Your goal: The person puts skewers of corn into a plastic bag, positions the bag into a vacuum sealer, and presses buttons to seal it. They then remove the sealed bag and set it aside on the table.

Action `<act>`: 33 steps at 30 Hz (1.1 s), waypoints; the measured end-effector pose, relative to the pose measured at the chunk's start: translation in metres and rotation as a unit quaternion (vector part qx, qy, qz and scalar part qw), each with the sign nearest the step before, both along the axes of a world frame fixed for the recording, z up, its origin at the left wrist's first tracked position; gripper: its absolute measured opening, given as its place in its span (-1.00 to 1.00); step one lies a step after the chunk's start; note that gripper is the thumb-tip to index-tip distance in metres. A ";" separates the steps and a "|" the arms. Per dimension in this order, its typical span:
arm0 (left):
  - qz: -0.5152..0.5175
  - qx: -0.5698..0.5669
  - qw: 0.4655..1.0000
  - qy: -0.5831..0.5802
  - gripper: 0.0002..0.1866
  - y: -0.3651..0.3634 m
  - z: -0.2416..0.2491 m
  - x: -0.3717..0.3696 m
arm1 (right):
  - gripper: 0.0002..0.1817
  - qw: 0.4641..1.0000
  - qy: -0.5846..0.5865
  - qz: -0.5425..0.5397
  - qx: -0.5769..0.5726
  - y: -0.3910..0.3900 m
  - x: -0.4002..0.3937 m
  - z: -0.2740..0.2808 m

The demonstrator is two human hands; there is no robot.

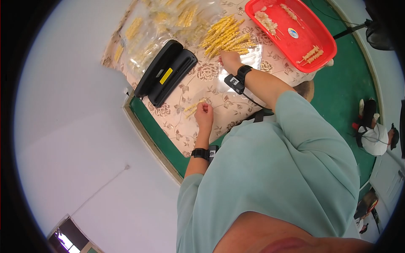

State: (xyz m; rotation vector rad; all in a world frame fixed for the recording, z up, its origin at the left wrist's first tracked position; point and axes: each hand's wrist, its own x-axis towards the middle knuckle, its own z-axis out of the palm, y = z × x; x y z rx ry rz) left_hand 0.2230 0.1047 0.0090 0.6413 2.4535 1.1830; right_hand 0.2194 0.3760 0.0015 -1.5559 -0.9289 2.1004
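A pile of yellow spiral-cut skewers (228, 36) lies on the flowered tablecloth. At its near edge, my right hand (231, 62) has its fingers curled and closed at the ends of the sticks, its fingertips partly hidden. A clear plastic bag (225, 82) lies flat beneath that wrist. Nearer my body, my left hand (204, 116) is pinched closed at the end of a few yellow skewers (191, 108), which point away to the left. Both wrists wear black straps with small boxes.
An open black elongated case (166, 74) with a yellow label stands left of my hands. Filled clear bags of skewers (168, 19) lie behind it. A red plastic basket (318, 31) holding pale skewers is at the right. Another person (374, 137) is far right.
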 end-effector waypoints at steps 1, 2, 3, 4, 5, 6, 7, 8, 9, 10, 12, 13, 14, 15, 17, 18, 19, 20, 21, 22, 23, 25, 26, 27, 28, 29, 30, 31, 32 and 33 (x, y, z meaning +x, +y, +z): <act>0.003 -0.001 1.000 0.000 -0.90 0.000 0.003 0.001 | -0.74 1.000 0.000 0.003 -0.001 -0.001 0.000 0.001; 0.003 0.007 1.000 -0.003 -0.90 0.001 0.006 0.001 | -0.72 1.000 -0.007 0.010 -0.001 -0.002 0.003 0.002; 0.001 0.014 1.000 -0.005 -0.90 0.002 0.009 0.002 | -0.68 1.000 -0.013 0.016 -0.001 -0.002 0.004 0.003; 0.002 0.015 1.000 -0.005 -0.90 0.001 0.007 0.002 | -0.68 1.000 -0.013 0.016 0.000 -0.001 0.005 0.003; 0.001 0.004 1.000 0.000 -0.91 0.000 0.005 0.002 | -0.69 1.000 -0.002 0.026 0.014 0.000 0.006 0.002; -0.001 -0.007 1.000 0.004 -0.91 0.000 0.003 0.001 | -0.69 0.999 0.009 0.036 0.027 0.001 0.006 0.002; -0.003 -0.007 1.000 0.004 -0.91 0.000 0.002 0.002 | -0.69 0.999 0.009 0.033 0.027 0.002 0.005 -0.003; 0.000 -0.005 1.000 0.000 -0.91 0.000 0.001 0.002 | -0.70 0.999 0.003 0.030 0.027 0.004 0.002 -0.008; 0.004 -0.003 1.000 -0.005 -0.91 0.000 0.000 0.003 | -0.71 0.999 -0.003 0.028 0.028 0.005 -0.001 -0.014; 0.004 -0.003 1.000 -0.006 -0.91 0.002 0.003 0.002 | -0.71 0.999 -0.003 0.029 0.027 0.004 0.000 -0.009; -0.007 0.000 1.000 0.016 -0.91 0.002 0.006 0.003 | -0.72 0.999 -0.036 0.027 0.019 0.000 0.002 0.000; -0.003 0.001 1.000 0.013 -0.91 0.001 0.005 0.002 | -0.74 1.000 -0.022 -0.006 -0.011 -0.002 0.003 0.008; -0.004 0.005 1.000 0.015 -0.91 0.001 0.003 0.002 | -0.74 1.000 -0.024 -0.001 -0.010 -0.005 0.009 0.013; -0.005 0.010 1.000 0.018 -0.91 0.001 0.002 0.002 | -0.76 0.999 -0.020 0.036 0.012 -0.009 0.019 0.018; 0.003 0.010 1.000 0.013 -0.91 0.001 0.002 0.003 | -0.81 0.995 0.000 0.068 0.079 -0.019 0.036 0.016; 0.005 0.009 1.000 0.011 -0.91 0.002 0.002 0.003 | -0.81 0.994 -0.002 0.074 0.079 -0.021 0.046 0.013; 0.011 0.009 1.000 0.008 -0.91 0.002 0.003 0.004 | -0.81 0.984 0.002 0.132 0.122 -0.023 0.058 0.015; 0.006 0.009 1.000 0.014 -0.91 0.003 0.005 0.005 | -0.81 0.968 0.007 0.191 0.163 -0.025 0.070 0.020; 0.004 0.007 1.000 0.019 -0.90 0.004 0.006 0.005 | -0.83 0.952 0.006 0.242 0.185 -0.026 0.081 0.027; 0.016 0.003 1.000 0.015 -0.90 0.003 0.008 0.006 | -0.83 0.950 0.004 0.254 0.181 -0.028 0.091 0.027; 0.017 -0.007 1.000 0.012 -0.89 0.004 0.009 0.005 | -0.84 0.934 0.019 0.296 0.200 -0.029 0.100 0.026; 0.030 -0.023 0.999 0.003 -0.88 0.007 0.010 0.004 | -0.89 0.904 0.030 0.360 0.227 -0.030 0.115 0.030; 0.028 -0.017 0.999 0.015 -0.88 0.007 0.010 0.004 | -0.89 0.901 0.029 0.374 0.219 -0.030 0.123 0.027; 0.026 -0.011 0.999 0.027 -0.87 0.007 0.010 0.004 | -0.87 0.870 0.033 0.425 0.249 -0.028 0.130 0.022; 0.039 -0.016 0.999 0.022 -0.87 0.008 0.012 0.005 | -0.86 0.834 0.039 0.475 0.278 -0.027 0.135 0.020; 0.041 -0.020 0.999 0.016 -0.87 0.009 0.016 0.006 | -0.87 0.769 0.003 0.545 0.334 -0.025 0.137 0.030; 0.042 -0.022 0.999 0.013 -0.87 0.010 0.018 0.006 | -0.87 0.764 0.007 0.554 0.330 -0.023 0.138 0.034; 0.050 -0.027 0.998 0.010 -0.87 0.010 0.019 0.007 | -0.88 0.689 -0.001 0.601 0.404 -0.020 0.138 0.037; 0.051 -0.023 0.998 0.007 -0.87 0.010 0.019 0.007 | -0.88 0.606 -0.009 0.638 0.475 -0.019 0.137 0.039; 0.050 -0.018 0.999 0.003 -0.87 0.011 0.020 0.008 | -0.90 0.600 -0.019 0.650 0.466 -0.020 0.134 0.040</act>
